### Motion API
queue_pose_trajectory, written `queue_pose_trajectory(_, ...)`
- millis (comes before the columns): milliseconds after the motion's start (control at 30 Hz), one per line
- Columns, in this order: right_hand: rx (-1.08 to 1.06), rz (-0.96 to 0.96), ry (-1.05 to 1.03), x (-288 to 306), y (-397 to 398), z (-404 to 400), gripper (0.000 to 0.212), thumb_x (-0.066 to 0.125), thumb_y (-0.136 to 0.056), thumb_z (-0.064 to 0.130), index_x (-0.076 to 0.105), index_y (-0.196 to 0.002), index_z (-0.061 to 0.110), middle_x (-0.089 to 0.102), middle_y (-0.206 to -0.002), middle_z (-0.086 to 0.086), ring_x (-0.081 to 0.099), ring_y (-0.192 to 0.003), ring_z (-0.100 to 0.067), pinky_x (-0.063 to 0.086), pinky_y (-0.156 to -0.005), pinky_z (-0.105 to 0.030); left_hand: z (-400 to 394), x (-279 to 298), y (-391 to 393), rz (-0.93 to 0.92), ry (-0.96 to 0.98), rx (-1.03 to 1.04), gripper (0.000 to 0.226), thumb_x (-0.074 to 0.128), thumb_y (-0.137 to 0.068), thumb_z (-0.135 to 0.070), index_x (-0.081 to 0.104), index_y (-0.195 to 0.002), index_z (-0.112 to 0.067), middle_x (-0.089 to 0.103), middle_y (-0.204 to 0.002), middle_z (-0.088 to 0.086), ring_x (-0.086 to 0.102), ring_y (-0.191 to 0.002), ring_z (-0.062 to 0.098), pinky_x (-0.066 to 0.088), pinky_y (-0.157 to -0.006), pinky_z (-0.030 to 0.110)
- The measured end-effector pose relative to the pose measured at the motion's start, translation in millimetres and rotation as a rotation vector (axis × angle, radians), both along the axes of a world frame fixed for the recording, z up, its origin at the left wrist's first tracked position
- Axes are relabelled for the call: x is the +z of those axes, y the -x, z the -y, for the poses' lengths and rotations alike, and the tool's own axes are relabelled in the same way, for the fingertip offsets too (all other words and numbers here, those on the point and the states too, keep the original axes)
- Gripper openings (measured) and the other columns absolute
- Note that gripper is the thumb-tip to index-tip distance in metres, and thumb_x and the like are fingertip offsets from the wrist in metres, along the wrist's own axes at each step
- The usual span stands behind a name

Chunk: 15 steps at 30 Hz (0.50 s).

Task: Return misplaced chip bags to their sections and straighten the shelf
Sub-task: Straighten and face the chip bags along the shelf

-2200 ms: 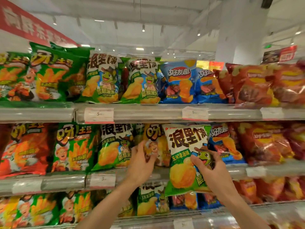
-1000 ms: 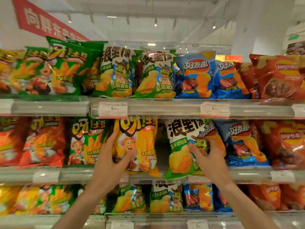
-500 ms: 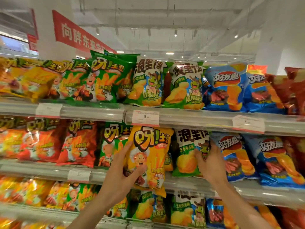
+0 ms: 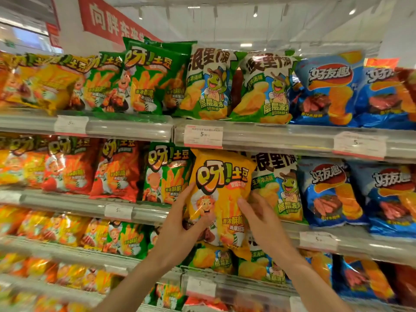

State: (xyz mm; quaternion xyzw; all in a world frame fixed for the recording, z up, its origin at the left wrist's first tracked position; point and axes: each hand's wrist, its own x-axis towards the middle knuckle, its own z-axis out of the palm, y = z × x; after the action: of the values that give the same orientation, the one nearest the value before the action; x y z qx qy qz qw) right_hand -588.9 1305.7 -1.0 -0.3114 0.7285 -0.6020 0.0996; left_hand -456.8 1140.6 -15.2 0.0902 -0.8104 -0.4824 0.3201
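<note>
Item 1, nearest: my left hand [image 4: 180, 230], thumb across the lower front of the glossy yellow-orange crinkled foil chip bag with the cartoon chef [image 4: 221, 197], fingers behind its left edge; that grip is clamped on the bag. My right hand [image 4: 263, 219] has left the white-and-green turtle-mascot chip bag [image 4: 279, 188] it was steadying half a second ago and now lies on the yellow bag's right side, fingers fairly straight, pressing rather than pinching.

Change noted: the yellow bag, a second ago standing among the shelf stock, is now lifted clear in front of the middle shelf [image 4: 144, 212], its top just under the white price tag [image 4: 203, 136] on the shelf above. I judge it to be the misplaced item, pulled out for carrying left; it has not yet reached a section of its own kind.

Item 2, middle shelf contents, left to right: blurred orange-red chef bags [image 4: 114, 170], one green chef bag [image 4: 166, 174] just beside the held bag, the turtle bag partly behind it, then blue foil bags [image 4: 326, 192].

Item 3, top shelf [image 4: 128, 129]: yellow chef bags [image 4: 42, 84] at far left, matching the held one in colour, so likely its home; green chef bags [image 4: 153, 77]; two turtle bags [image 4: 209, 84]; blue bags [image 4: 331, 88].

Item 4, lower shelves: mixed yellow, green and blue bags, too blurred to sort.

Item 5, farthest: red hanging banner with white characters [image 4: 112, 21] under the ceiling.
</note>
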Motion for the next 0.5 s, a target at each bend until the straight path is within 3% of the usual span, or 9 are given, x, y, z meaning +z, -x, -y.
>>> queue_pose_trajectory(67, 0.024, 0.052, 0.044, -8, -6, 3, 0.051, 0.056, -0.087, 0.058, 0.048, -0.133, 0.036, 0.065, -0.119, 0.017, 0.063, -0.101, 0.007, 0.054, -0.084, -0.021, 2, -4, -8, 0.007, -0.012, 0.009, 0.075, 0.069, -0.084, -0.056, 0.025, -0.144, -0.064, 0.025, -0.136, -0.058, 0.028, -0.13, -0.023, 0.036, -0.105, 0.022)
queue_pose_trajectory(167, 0.024, 0.04, 0.048, -15, -21, 9, 0.042, 0.056, -0.09, 0.054, 0.05, -0.128, 0.036, 0.066, -0.112, 0.019, 0.063, -0.095, 0.01, 0.052, -0.081, -0.019, 9, -8, -24, 0.003, 0.004, 0.006, 0.076, 0.069, -0.084, -0.057, 0.025, -0.145, -0.062, 0.025, -0.138, -0.056, 0.028, -0.131, -0.024, 0.033, -0.103, 0.016)
queue_pose_trajectory(300, 0.022, 0.033, 0.049, -14, -48, 34, 0.033, 0.055, -0.091, 0.052, 0.054, -0.121, 0.039, 0.069, -0.107, 0.017, 0.065, -0.092, 0.007, 0.055, -0.08, -0.023, 31, -9, -52, 0.0, -0.024, 0.016, 0.075, 0.07, -0.083, -0.058, 0.024, -0.142, -0.067, 0.028, -0.142, -0.049, 0.037, -0.135, -0.009, 0.041, -0.107, 0.026)
queue_pose_trajectory(400, 0.029, 0.001, 0.028, -12, -74, 66, 0.041, 0.055, -0.09, 0.055, 0.052, -0.127, 0.037, 0.068, -0.112, 0.016, 0.065, -0.092, 0.007, 0.054, -0.076, -0.019, 62, -8, -83, -0.008, -0.03, 0.027, 0.075, 0.07, -0.083, -0.058, 0.024, -0.141, -0.068, 0.033, -0.149, -0.036, 0.044, -0.136, 0.004, 0.046, -0.108, 0.04)
queue_pose_trajectory(500, 0.056, -0.007, 0.036, -5, -113, 113, 0.039, 0.057, -0.089, 0.053, 0.05, -0.124, 0.038, 0.066, -0.114, 0.013, 0.065, -0.094, 0.007, 0.054, -0.075, -0.017, 104, -7, -126, -0.046, -0.05, 0.041, 0.076, 0.071, -0.082, -0.059, 0.024, -0.142, -0.066, 0.036, -0.151, -0.029, 0.047, -0.133, 0.001, 0.048, -0.105, 0.035)
